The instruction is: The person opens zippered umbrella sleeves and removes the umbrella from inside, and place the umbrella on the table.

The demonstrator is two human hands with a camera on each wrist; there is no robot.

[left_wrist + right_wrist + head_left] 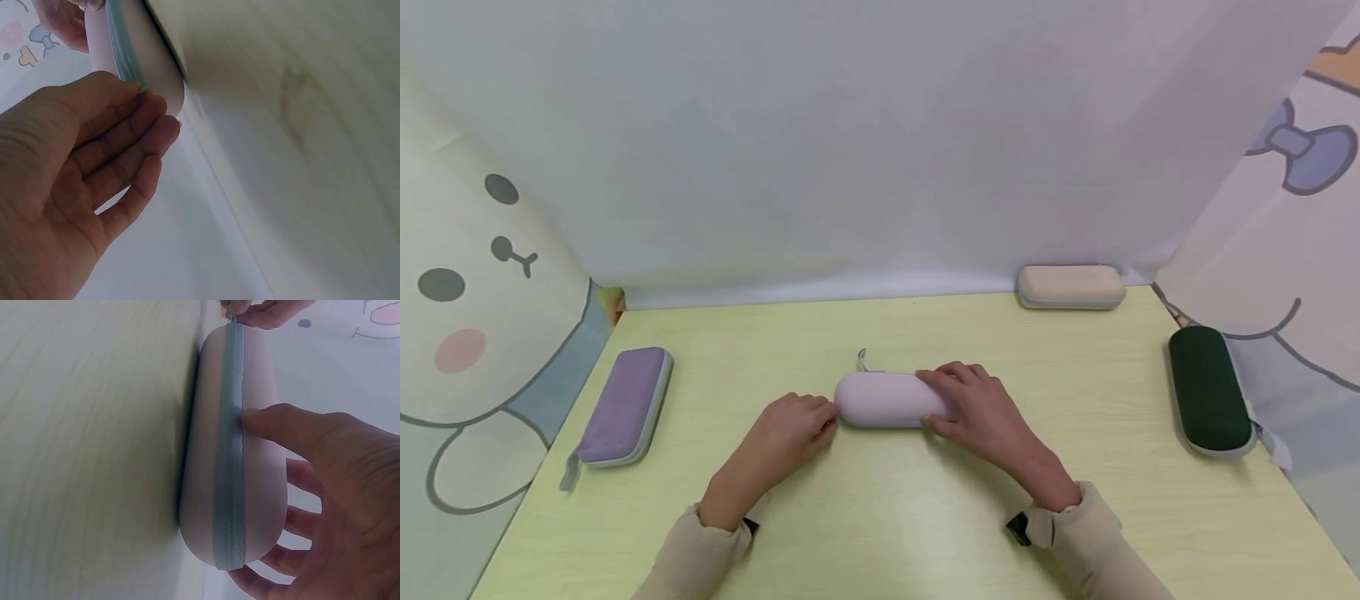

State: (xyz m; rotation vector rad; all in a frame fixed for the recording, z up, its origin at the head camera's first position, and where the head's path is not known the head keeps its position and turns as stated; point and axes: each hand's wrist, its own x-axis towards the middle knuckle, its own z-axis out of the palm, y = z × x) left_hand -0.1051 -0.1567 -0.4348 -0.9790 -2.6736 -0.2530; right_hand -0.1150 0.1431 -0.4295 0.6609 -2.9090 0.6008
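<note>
A pale pink hard-shell glasses case (880,398) lies lengthwise near the table's middle, a small strap loop (862,358) sticking up behind it. Around its right end, my right hand (981,412) grips the shell, thumb on the near side and fingers over the far side. At the other end is my left hand (793,429), its thumb and fingertips pinching the zipper pull (233,319). The grey-green zipper (229,487) runs along the case's near side in the right wrist view, and its teeth look closed there. My left fingers partly hide the left tip.
A purple case (625,408) with a strap lies at the table's left. At the back right sits a beige case (1072,287), and a dark green case (1210,390) lies by the right edge. White cloth (880,150) hangs behind the table (880,525).
</note>
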